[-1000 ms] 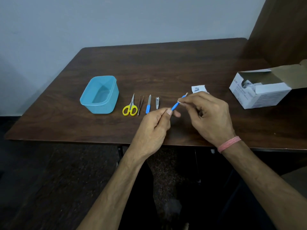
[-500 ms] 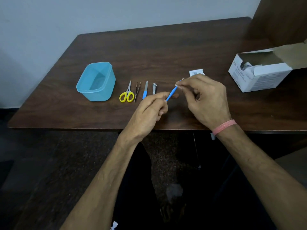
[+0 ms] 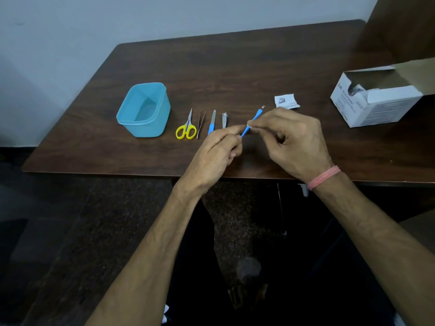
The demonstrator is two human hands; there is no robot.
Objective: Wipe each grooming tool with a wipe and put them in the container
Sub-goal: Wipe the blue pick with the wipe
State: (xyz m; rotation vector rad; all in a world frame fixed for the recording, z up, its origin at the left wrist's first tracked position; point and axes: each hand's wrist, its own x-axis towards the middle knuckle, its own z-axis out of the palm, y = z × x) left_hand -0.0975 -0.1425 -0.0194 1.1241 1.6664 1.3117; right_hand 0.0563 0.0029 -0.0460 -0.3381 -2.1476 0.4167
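My left hand (image 3: 216,154) pinches the lower end of a thin blue-handled cuticle tool (image 3: 255,116), held slanted above the table with its metal tip up and to the right. My right hand (image 3: 292,142) pinches a small white wipe (image 3: 250,126) round the tool's handle. On the table lie yellow-handled scissors (image 3: 186,129), tweezers (image 3: 200,123), a blue-handled nail file (image 3: 212,122) and a nail clipper (image 3: 224,119), side by side. A light blue container (image 3: 143,109), open and with nothing in it, stands to their left.
A torn white wipe wrapper (image 3: 286,101) lies beyond my right hand. An open white cardboard box of swabs (image 3: 374,102) stands at the right. The dark wooden table (image 3: 235,67) ends near my wrists; a brown panel rises at the far right.
My right hand with the wipe has slid down the blue handle toward my left hand, uncovering the metal tip. The camera view has shifted a little.
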